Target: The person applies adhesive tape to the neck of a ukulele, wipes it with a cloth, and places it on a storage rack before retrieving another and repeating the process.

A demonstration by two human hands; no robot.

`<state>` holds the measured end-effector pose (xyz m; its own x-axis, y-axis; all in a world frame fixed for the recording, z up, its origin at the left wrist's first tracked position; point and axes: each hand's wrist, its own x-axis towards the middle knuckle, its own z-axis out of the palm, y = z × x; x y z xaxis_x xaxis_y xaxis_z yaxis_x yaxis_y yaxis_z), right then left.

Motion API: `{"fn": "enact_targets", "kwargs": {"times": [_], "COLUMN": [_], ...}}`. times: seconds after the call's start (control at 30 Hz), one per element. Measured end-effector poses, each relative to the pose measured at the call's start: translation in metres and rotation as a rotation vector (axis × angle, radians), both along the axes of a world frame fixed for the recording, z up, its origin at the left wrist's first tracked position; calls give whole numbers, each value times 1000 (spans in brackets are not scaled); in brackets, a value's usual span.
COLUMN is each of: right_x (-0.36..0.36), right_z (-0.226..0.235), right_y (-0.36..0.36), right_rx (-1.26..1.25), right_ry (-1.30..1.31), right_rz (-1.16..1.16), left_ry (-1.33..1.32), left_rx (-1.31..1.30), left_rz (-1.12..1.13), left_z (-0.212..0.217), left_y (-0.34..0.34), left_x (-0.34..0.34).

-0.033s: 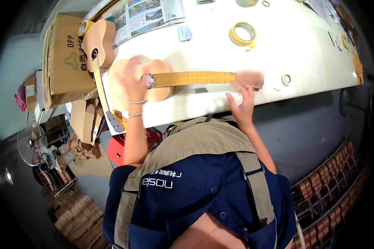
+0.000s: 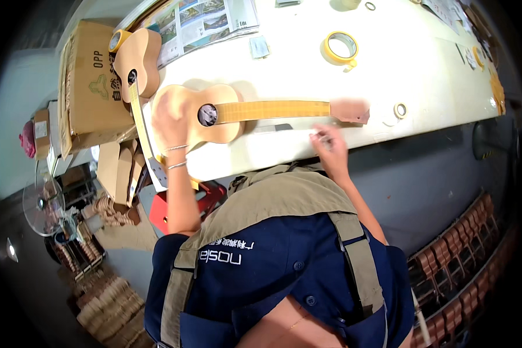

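Note:
A bare-wood ukulele point(image 2: 229, 95) lies flat on the white table, its neck pointing right and its fretboard point(image 2: 272, 109) covered in yellow. Over the far left end of its body is my left hand point(image 2: 171, 119); motion smears the fingers, so their grip is unclear. My right hand point(image 2: 332, 152) is at the table's near edge, below the reddish headstock point(image 2: 350, 111) and apart from it. Its fingers are curled together; whatever they may hold is too small to make out. A thin grey flat piece point(image 2: 282, 127) lies just below the neck.
Another ukulele point(image 2: 142, 55) leans at the left beside a cardboard box point(image 2: 101, 81). A yellow tape roll point(image 2: 354, 52) and a smaller roll point(image 2: 399, 110) sit on the table point(image 2: 284, 64). Newspaper point(image 2: 206, 26) covers the far left. A red case point(image 2: 159, 213) is below the edge.
My left hand has slid left across the body, uncovering the sound hole. My right hand has drawn back from the headstock and its fingers have curled. The ukulele has shifted slightly right.

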<state>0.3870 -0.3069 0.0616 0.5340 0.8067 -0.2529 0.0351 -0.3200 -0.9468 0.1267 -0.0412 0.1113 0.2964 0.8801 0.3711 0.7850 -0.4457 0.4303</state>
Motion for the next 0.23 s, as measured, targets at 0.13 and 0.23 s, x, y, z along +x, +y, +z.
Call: {"fn": "enact_targets", "kwargs": {"times": [0.13,0.23], "right_x": [-55,-70], "right_z": [30,3], "right_y": [65,112], "right_rx": [-124,307], "right_ry": [1565,1270], "right_rz": [-274,-530], "left_ry": [51,81], "left_rx": [-189,-771], "left_rz": [172,190], "left_z": [-56,-15], "left_y": [61,60], "left_x": [-158,-142]}}
